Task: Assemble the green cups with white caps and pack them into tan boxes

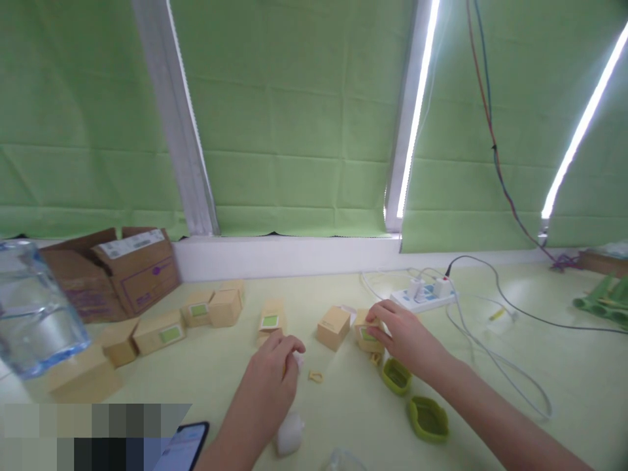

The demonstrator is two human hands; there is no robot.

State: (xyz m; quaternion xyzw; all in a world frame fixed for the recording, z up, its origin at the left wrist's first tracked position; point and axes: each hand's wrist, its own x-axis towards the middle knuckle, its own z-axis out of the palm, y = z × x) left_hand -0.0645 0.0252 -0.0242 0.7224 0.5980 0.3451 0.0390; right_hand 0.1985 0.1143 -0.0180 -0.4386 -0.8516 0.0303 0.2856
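Note:
My right hand (407, 340) has its thumb and fingers on a small tan cardboard box (364, 340) with a green label, which stands on the table. Curled fingers on my left hand (275, 373) close round something, of which only a whitish bit shows by the fingertips. Between the hands lie a small yellow clip-like piece (316, 377) and another plain tan box (333, 327). A second small yellowish piece (375, 358) sits below the gripped box. Two olive-green dishes (429, 420) are beneath my right forearm. A white rounded object (290, 433) rests beside my left wrist.
Several tan boxes (161, 332) line the left side, near an open brown carton (142, 275) and a large clear water bottle (36, 314). A phone (184, 448) lies at front left. Behind my right hand is a white power strip (424, 297) with trailing cables.

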